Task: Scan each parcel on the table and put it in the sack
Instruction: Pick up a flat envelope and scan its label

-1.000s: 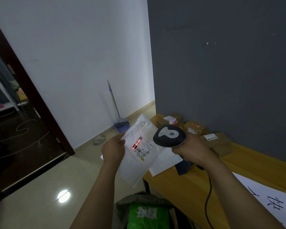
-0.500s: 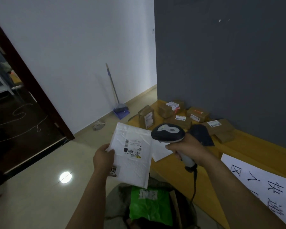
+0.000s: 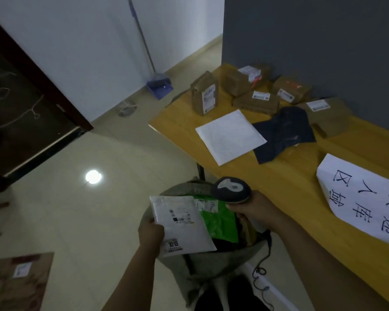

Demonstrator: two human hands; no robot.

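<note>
Head view: the left forearm reaches forward and down. The left grip grasps the lower left edge of a white padded parcel, with the thumb on top and the label facing up. The parcel is tilted over the open mouth of the grey sack, which stands on the floor just beside the near edge of the tabletop. A green parcel lies inside the sack, partly under the white one.

The right forearm comes in from the lower right with the wrist bent inward. The right grip is clenched round the handle of the barcode scanner, whose dark head sits above the sack's far rim. Its coiled cable hangs down past the sack.

On the tabletop a second white mailer lies flat, and a dark blue bag touches its right edge. Beyond them, brown boxes cluster toward the grey wall, and one upright box stands near the far left edge. A paper sign with large handwritten characters lies to the right.

A broom and blue dustpan lean against the white wall, and a brown parcel lies on the floor at lower left.
</note>
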